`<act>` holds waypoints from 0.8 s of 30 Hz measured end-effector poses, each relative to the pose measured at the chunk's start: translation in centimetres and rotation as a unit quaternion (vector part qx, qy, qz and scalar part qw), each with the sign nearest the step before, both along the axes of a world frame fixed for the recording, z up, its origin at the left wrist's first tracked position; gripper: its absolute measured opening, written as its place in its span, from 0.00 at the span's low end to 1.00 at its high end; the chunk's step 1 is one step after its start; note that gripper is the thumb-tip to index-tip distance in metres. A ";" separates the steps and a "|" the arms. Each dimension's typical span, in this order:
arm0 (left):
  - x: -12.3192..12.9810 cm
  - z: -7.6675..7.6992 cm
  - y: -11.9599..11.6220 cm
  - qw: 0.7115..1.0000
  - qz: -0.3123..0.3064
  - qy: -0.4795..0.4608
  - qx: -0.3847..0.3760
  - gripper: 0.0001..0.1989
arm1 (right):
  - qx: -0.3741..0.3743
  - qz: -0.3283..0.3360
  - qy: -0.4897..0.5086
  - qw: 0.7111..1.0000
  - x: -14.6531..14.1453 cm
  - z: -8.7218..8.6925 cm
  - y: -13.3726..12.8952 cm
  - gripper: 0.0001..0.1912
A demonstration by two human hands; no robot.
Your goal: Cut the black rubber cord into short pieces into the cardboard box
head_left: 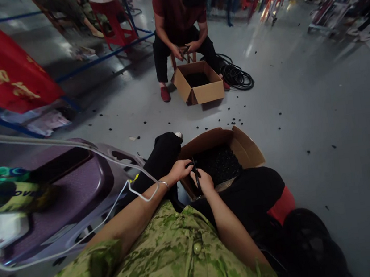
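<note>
Our right hand [204,181], closed round black scissors [197,178]; our left hand [181,170], pinched nearly shut on a black strip [191,163]. Both we list by the left edge of one open box [245,147], black bits [220,163] inside.

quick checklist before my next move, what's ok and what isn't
1. Right hand gripping the dark tool: ok.
2. Left fingers clear of the tool's tip: cannot tell; they are very close to it.
3. Near box open, beside both hands: ok.
4. All small dark pieces inside a box: not ok, some lie scattered on the floor.
5. White cable out of the left forearm's way: not ok, its loop crosses it in this view; contact cannot be told.
6. Co-worker's hands apart from yours: ok.
</note>
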State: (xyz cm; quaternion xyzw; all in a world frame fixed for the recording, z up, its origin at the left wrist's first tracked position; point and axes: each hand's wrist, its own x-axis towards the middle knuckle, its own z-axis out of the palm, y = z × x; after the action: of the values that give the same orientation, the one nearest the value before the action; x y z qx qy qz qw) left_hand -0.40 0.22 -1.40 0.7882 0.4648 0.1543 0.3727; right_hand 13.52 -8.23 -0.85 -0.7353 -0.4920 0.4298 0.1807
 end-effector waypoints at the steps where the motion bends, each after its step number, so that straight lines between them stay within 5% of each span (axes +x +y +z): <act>1: 0.0 0.0 0.0 1.000 -0.005 -0.002 -0.006 0.12 | -0.006 0.005 -0.006 1.000 0.0 0.2 0.1 0.20; 17: -0.3 -0.4 0.5 0.999 0.023 0.009 -0.024 0.13 | -0.007 0.080 -0.172 0.982 -0.6 2.0 -0.2 0.17; 21: -0.1 -0.4 0.3 0.998 0.041 0.036 -0.019 0.13 | -0.011 0.048 -0.121 0.991 -0.4 1.2 0.1 0.15; 24: 0.0 -0.4 0.3 0.997 0.065 0.036 -0.011 0.12 | -0.016 -0.017 0.051 0.998 -0.4 0.2 0.2 0.16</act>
State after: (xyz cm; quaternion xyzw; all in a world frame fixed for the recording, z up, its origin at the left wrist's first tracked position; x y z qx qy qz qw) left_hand -0.42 0.50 -1.84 0.7572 0.5301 0.1447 0.3531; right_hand 13.15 -8.03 -0.69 -0.7235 -0.4628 0.4711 0.2010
